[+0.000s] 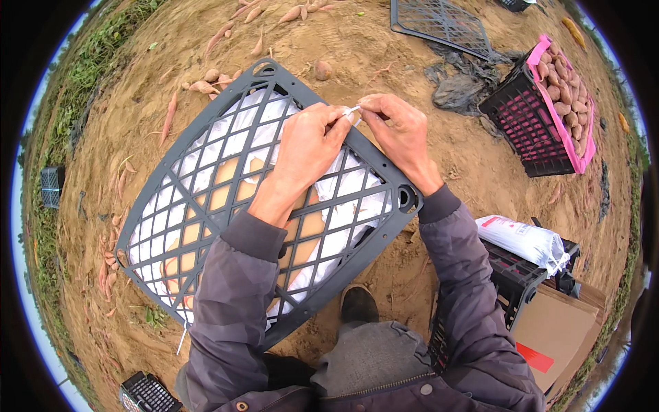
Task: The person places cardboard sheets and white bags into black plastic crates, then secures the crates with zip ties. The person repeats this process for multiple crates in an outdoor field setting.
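A crate with a dark grey plastic lattice lid [234, 198] stands before me, turned at an angle. Through the lattice show white lining [252, 116] and tan cardboard [219, 198]. At the lid's far right edge, a thin white cable tie [352, 110] is pinched between the fingertips of my left hand [309, 139] and my right hand [399, 129]. My left forearm crosses over the lid. A second cable tie [181, 340] sticks out from the lid's near left edge, its tail hanging loose.
To the right stands a pink-lined black crate [530, 110] full of sweet potatoes [564, 92]. A white plastic package [520, 239] lies on a black crate [507, 280] beside cardboard [553, 329]. Another lattice lid [443, 23] lies on the soil. Loose sweet potatoes [206, 85] are scattered beyond.
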Demonstrator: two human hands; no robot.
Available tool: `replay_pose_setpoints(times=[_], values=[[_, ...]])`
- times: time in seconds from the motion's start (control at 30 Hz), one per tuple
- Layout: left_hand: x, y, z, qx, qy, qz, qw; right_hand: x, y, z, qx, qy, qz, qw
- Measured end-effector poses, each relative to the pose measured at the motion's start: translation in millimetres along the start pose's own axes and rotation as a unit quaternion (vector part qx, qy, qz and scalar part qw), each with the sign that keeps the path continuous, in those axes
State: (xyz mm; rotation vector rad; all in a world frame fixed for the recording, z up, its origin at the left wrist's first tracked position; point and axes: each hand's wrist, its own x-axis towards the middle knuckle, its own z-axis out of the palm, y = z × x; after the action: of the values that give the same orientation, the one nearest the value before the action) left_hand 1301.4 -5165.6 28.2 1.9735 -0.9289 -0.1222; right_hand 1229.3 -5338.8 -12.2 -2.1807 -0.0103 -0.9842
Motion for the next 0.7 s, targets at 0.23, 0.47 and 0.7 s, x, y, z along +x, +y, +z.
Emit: replay_pose_setpoints(times=[0.23, 0.47, 0.7], values=[[3, 0, -1, 0.036, -0.026, 0.004, 0.999, 5, -6, -5, -0.001, -0.050, -0.071, 0.996], [-1, 4, -4, -0.095, -0.034, -0.060, 0.993, 9, -19, -5, 0.066, -0.079, -0.025, 0.994], [2, 0, -9, -0.221, -0.020, -0.110, 0.969, 11, -22, -2, 0.079, 0.001, 0.042, 0.996]])
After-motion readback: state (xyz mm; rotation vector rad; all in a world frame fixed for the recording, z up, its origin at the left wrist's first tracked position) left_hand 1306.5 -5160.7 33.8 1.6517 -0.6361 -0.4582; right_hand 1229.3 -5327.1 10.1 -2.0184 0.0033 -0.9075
